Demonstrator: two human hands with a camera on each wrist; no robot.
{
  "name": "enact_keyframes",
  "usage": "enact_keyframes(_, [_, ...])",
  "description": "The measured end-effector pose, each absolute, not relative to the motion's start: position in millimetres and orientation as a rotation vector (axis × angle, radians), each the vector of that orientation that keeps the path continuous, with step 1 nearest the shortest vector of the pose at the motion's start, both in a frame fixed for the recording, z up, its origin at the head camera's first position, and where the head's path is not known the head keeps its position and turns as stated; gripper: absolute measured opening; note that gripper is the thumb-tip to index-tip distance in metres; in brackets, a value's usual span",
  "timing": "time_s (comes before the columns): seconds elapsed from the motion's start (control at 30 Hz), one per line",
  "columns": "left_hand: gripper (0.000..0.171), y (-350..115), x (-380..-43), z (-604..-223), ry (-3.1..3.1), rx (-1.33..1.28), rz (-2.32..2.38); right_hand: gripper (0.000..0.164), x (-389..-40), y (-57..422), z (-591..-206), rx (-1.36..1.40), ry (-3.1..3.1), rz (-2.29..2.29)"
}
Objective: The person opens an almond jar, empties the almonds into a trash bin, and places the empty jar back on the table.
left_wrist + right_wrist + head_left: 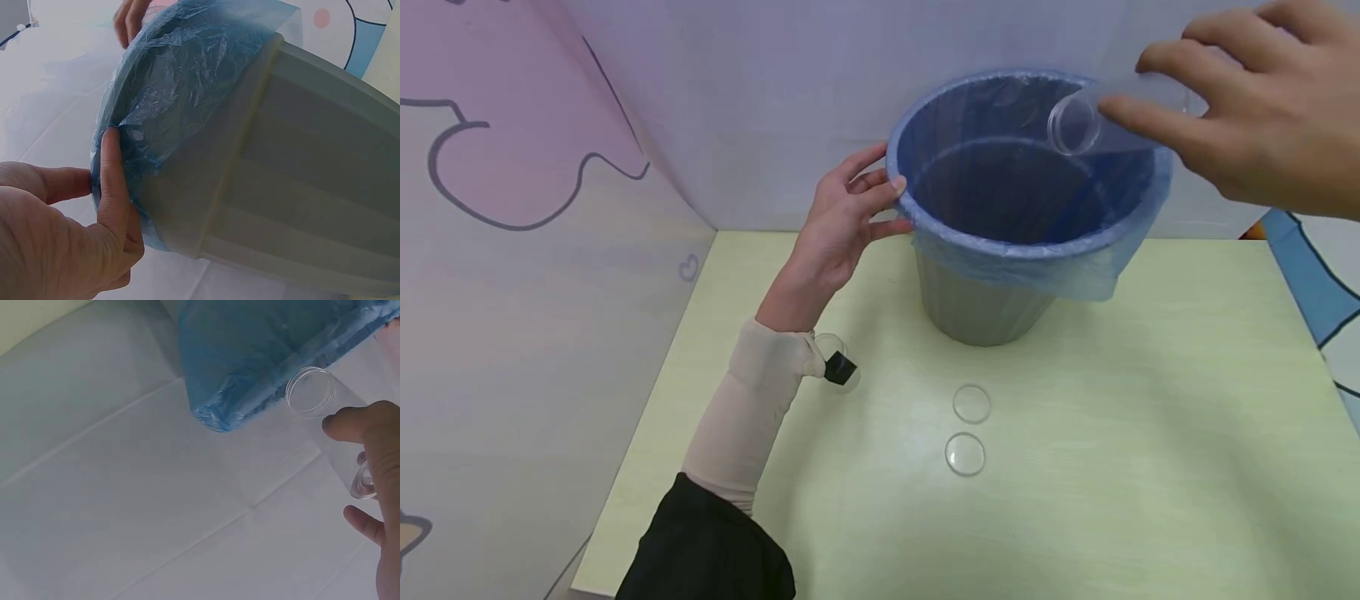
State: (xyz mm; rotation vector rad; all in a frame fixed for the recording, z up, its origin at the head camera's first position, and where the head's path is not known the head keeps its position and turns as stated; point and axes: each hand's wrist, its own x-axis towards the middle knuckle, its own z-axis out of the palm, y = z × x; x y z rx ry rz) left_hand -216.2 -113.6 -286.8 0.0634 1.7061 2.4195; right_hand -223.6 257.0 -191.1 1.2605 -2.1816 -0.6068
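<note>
A grey trash bin [985, 308] stands on the table, lined with a thin blue plastic bag [1078, 282] folded over its rim. At the left side of the rim my left hand [842, 221] grips the bag and bin edge, thumb on top and fingers outside, as the left wrist view also shows. My right hand [1262, 117] holds a clear plastic jar [340, 447] above the right side of the rim. The jar lies nearly on its side, its round open mouth toward the bin's inside. No contents show in it.
Two clear round discs, a far one [972, 404] and a near one [965, 454], lie on the pale yellow table [1112, 500]. Another clear disc [830, 343] is partly hidden by the left sleeve and a small black block [840, 367] at the wrist. A wall stands behind the bin.
</note>
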Motion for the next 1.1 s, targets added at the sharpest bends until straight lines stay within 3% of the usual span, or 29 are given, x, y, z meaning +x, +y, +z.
enact_keyframes(0.1, [0.053, -112.6, -216.1, -285.6, 1.705, 0.055, 2.419, 0.114, -225.6, 253.0, -186.3, 1.261, -2.203, -0.506])
enact_keyframes(0.33, [0.054, -111.3, -216.1, -285.1, 1.697, 0.051, 2.420, 0.080, -228.5, 251.6, -198.2, 1.048, -2.579, -0.304])
enact_keyframes(0.43, [0.054, -110.6, -216.1, -285.3, 1.696, 0.054, 2.416, 0.073, -229.7, 254.0, -201.0, 0.961, -2.719, -0.224])
enact_keyframes(0.73, [0.054, -110.1, -216.0, -284.6, 1.685, 0.054, 2.422, 0.077, -230.3, 259.1, -205.3, 0.862, -2.858, -0.072])
enact_keyframes(1.1, [0.053, -109.4, -215.9, -286.5, 1.683, 0.053, 2.423, 0.078, -229.7, 259.9, -205.9, 0.907, -2.829, -0.246])
